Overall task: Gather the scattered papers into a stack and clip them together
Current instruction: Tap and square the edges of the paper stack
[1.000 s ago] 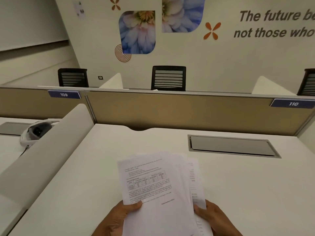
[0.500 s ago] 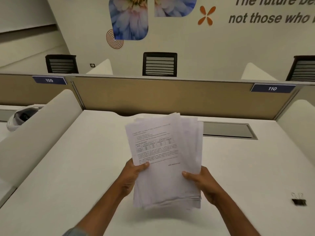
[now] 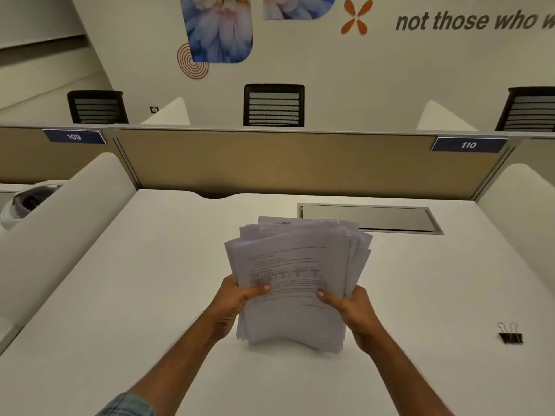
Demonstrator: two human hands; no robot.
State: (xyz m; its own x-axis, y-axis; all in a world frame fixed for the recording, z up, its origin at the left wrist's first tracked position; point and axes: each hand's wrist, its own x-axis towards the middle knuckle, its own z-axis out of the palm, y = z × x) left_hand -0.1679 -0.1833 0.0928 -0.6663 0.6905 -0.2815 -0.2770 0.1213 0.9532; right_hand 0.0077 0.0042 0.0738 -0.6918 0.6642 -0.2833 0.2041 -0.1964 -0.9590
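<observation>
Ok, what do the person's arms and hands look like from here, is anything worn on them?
Both hands are bare: no gloves, rings or watch show on the left hand or the right hand. Both forearms are bare too. A bit of blue-green checked sleeve shows on the left arm, at the bottom edge of the picture. The right arm leaves the picture with no sleeve in view.

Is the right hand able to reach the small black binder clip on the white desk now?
Probably yes: bare white desk lies between the right hand and the small black binder clip, but it must first release the stack of printed papers.
</observation>
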